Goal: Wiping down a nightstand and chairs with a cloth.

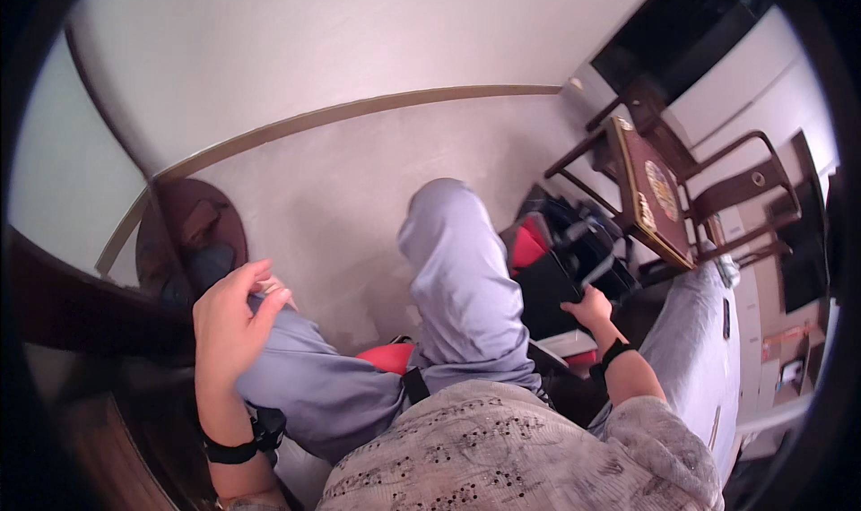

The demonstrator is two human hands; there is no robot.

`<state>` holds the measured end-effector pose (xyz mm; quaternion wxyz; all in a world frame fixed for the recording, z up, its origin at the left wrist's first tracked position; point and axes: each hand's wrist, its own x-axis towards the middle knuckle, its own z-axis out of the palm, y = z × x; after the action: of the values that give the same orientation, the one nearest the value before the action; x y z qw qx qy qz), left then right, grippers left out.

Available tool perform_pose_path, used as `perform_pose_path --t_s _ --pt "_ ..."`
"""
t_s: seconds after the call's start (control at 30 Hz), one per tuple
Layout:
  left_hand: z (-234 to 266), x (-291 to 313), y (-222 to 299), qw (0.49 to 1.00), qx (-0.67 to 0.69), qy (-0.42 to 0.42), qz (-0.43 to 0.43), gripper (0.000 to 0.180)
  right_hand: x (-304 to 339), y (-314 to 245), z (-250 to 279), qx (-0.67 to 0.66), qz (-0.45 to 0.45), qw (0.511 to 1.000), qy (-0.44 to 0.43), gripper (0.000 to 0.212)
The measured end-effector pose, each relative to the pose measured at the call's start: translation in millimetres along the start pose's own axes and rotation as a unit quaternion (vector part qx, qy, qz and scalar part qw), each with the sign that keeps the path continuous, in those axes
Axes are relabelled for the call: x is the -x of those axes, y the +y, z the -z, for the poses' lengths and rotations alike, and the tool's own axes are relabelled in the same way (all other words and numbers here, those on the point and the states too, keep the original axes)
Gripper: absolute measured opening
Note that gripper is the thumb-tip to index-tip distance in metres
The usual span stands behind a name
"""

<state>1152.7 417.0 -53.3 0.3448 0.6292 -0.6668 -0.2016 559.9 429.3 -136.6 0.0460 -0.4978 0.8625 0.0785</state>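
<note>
My left hand [235, 321] is held above my left thigh, fingers loosely bent with the thumb apart, and nothing shows in it. My right hand [592, 309] is at the edge of a flat black panel [545, 298], its fingers closed there. Past the panel lies a red and grey piece [529, 242], beside a heap of dark things with straps [587, 242] whose kind I cannot make out. Both wrists wear black bands. My legs, in grey-lilac trousers, are bent in front of me.
A dark wooden chair [758, 188] with a patterned cushion [659, 179] stands at the right. Nearer is a surface draped in pale cloth [686, 350]. Something red [386, 359] shows between my legs. A round brown object [224, 208] and a dark wooden edge [99, 300] are at the left.
</note>
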Motion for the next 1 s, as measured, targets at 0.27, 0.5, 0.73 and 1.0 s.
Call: perform_pose_path --t_s 0.27,0.5,0.73,1.0 --pt "-7 -15 8 0.999 -0.026 -0.002 0.019 0.036 -22 60 -65 -0.143 -0.078 0.977 -0.138 0.067" --pt "-15 -32 7 0.999 -0.033 -0.024 0.009 0.034 1 25 -43 0.03 -0.022 0.995 -0.09 0.051" --pt "-11 -32 0 0.995 -0.057 -0.066 0.05 0.038 31 67 -21 0.037 -0.075 0.988 -0.131 0.057" --pt "-20 -42 -1 0.996 -0.043 -0.075 0.024 0.037 65 110 -31 -0.068 -0.219 0.971 -0.069 0.059"
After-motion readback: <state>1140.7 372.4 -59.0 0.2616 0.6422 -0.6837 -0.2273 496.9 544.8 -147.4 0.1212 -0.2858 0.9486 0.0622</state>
